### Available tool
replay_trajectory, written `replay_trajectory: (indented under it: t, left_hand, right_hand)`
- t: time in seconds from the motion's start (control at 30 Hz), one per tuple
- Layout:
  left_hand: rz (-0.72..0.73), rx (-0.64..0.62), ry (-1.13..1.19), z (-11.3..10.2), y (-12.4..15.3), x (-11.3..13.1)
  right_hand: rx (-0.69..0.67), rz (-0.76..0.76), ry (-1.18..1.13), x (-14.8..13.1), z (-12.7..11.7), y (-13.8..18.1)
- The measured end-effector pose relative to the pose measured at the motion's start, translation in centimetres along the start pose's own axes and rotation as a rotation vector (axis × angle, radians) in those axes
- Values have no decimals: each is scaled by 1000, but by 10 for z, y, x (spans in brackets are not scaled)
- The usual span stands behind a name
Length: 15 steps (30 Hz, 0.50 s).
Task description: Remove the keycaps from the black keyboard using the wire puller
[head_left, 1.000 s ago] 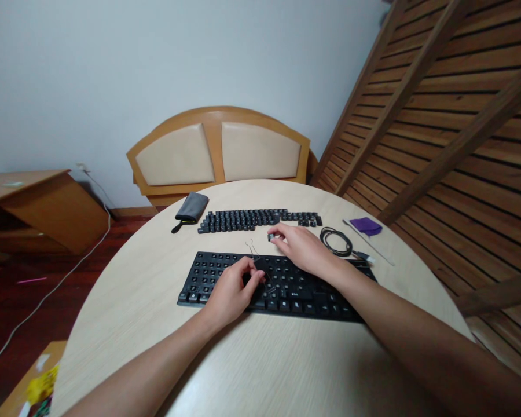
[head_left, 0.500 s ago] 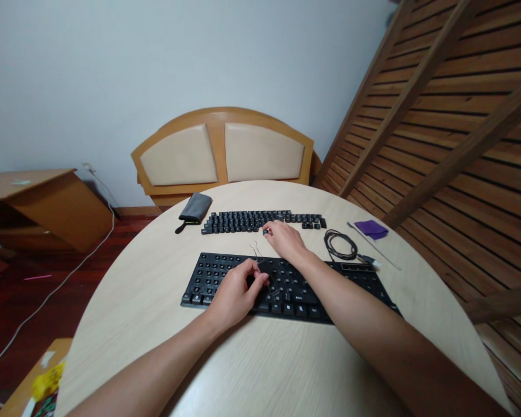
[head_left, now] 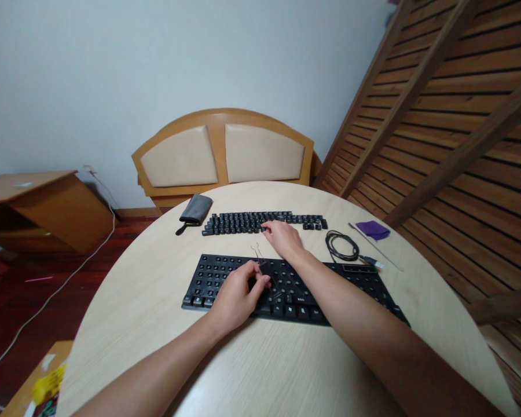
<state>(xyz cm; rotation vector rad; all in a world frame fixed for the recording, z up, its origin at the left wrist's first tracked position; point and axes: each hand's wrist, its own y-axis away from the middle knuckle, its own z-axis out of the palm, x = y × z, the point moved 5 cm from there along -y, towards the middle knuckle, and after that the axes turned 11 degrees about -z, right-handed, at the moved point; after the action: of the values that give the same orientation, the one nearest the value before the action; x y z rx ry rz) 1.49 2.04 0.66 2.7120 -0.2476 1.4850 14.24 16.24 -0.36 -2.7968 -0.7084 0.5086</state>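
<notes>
A black keyboard (head_left: 212, 272) lies in front of me, most of its keys stripped off. The bottom row still carries keycaps. My left hand (head_left: 237, 289) rests over its middle, fingers closed around a wire keycap puller (head_left: 259, 252) whose thin wire ends point away from me. Beyond the keyboard, removed keycaps (head_left: 237, 223) stand in tidy rows. My right hand (head_left: 283, 237) reaches across to the near edge of these rows. Its thumb and index finger pinch a black keycap (head_left: 263, 227) there, mostly hidden by the fingertips.
A grey pouch (head_left: 196, 209) lies at the far left of the round table (head_left: 130, 278). To the right are a coiled black cable (head_left: 342, 246) with its plug, a thin rod (head_left: 375, 247) and a purple cloth (head_left: 373, 230). A slatted wooden panel (head_left: 451, 156) leans beyond the table's right edge.
My right hand has shifted slightly left and away from me, bringing the keycap from just short of the rows to their near edge. My left hand has stayed over the keyboard.
</notes>
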Motion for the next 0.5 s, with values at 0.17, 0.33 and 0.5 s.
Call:
replay_trajectory:
  t: [0.17,0.33,0.5]
  left_hand:
    - [-3,1,5,-1,0,2]
    - [-9,2,-3,-1,-1,3]
    - [-6,11,-1,0,-1,1]
  right_hand:
    - [-6,-23,-11,-2,-1,1]
    - [-12,-42,-18,-4,-3,2]
    - [-15,-50,-20,-5,-2,2]
